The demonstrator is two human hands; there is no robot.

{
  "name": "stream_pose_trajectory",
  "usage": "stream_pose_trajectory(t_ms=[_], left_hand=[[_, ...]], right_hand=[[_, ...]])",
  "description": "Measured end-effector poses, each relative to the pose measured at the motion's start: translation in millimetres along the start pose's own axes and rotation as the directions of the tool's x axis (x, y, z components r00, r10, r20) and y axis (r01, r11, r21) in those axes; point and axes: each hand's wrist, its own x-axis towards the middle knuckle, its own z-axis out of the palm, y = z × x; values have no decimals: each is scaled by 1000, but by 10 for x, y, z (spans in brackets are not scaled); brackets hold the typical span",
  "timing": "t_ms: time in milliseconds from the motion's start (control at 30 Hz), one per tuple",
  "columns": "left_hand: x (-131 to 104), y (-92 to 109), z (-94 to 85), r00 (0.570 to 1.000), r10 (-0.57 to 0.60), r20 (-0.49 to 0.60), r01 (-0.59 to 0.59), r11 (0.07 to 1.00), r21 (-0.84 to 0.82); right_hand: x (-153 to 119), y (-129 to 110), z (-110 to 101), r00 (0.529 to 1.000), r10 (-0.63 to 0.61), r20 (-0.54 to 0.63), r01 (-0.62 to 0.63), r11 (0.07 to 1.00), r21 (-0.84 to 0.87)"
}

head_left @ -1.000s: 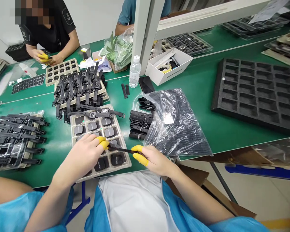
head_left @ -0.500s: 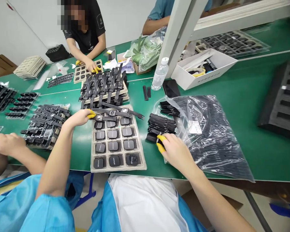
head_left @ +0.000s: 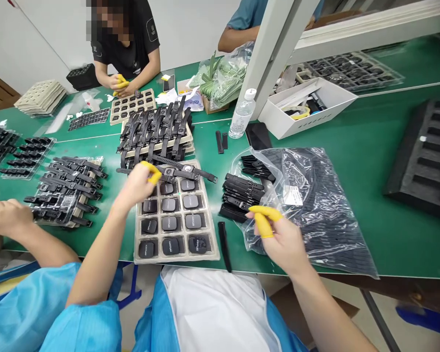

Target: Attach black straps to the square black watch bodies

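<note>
My left hand (head_left: 141,183), with yellow finger covers, is closed over the back left of a beige tray (head_left: 214,244) holding square black watch faces (head_left: 170,222). Banded watches (head_left: 187,171) lie across the tray's back edge beside it; whatever its fingers hold is hidden. My right hand (head_left: 276,234) has its yellow-covered thumb and finger apart, just right of a pile of black straps (head_left: 242,190). Nothing shows between those fingers. A single black strap (head_left: 224,247) lies between the tray and my right hand.
A clear bag of black straps (head_left: 326,210) lies on the right. Behind are a water bottle (head_left: 242,115), a white box (head_left: 311,120) and stacked watches (head_left: 157,129). A black foam tray (head_left: 425,161) stands far right. Co-workers' hands are at the left and across the table.
My left hand has moved right over the tray's back. My right hand has shifted right, away from the strap pile. A single strap now lies near the table's front edge.
</note>
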Motion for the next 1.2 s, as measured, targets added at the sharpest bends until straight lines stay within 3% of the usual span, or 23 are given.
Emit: stream_pose_trajectory(t_ms=[100, 200, 333, 533, 700, 767, 833, 933, 1000, 1067, 1133, 1200], left_hand=[[-62, 514, 201, 959, 256, 124, -264, 963, 47], [-34, 812, 345, 934, 289, 209, -335, 911, 241], [68, 926, 394, 935, 269, 230, -337, 876, 344], [148, 994, 409, 952, 221, 211, -289, 876, 386], [45, 1002, 157, 950, 231, 210, -288, 909, 300], [-72, 1032, 16, 966, 212, 149, -232, 964, 133], [-215, 1073, -62, 978, 185, 92, -168, 972, -166], [-406, 1128, 19, 977, 202, 63, -124, 787, -604], [-482, 1155, 181, 969, 237, 67, -110, 661, -742], [-519, 1180, 370, 959, 270, 84, -107, 621, -777], [-532, 1208, 530, 950, 301, 86, -142, 659, -739], [-534, 1234, 628, 933, 356, 57, -227, 702, -675]], right_hand=[[-52, -47, 180, 989, -40, 144, 65, 983, -172], [-198, -102, 332, 942, -2, 335, 119, 937, -330], [-369, -263, 466, 856, 129, 501, 162, 852, -497], [-290, -452, 569, 793, 327, 513, 60, 797, -601], [-221, -454, 612, 767, 402, 501, -50, 815, -577], [-217, -427, 624, 770, 409, 490, -110, 841, -530], [-226, -381, 628, 784, 402, 473, -162, 868, -470], [-253, -292, 593, 860, 308, 407, -219, 943, -252], [-268, -247, 531, 921, 224, 318, -249, 968, 38], [-274, -240, 452, 943, 201, 267, -292, 884, 365], [-274, -287, 389, 926, 216, 308, -367, 699, 614], [-266, -376, 371, 892, 205, 403, -449, 504, 738]])
